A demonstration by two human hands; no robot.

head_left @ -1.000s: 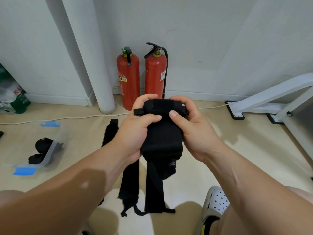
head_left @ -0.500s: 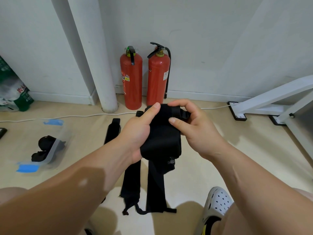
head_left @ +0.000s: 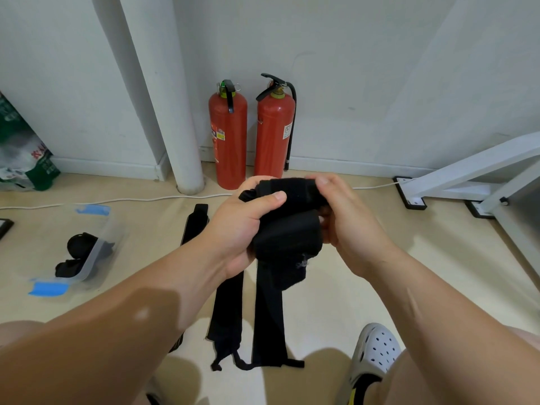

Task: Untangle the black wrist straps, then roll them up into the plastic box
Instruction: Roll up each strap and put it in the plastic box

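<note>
hands: left hand and right hand both clamped on strap roll
risk: loose tail may drag, roll unwinds

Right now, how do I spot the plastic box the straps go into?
Start at the white pillar by the wall, then drop to the floor on its left. The box lies there: clear plastic, blue tape at both ends, black rolled straps already inside.
</note>
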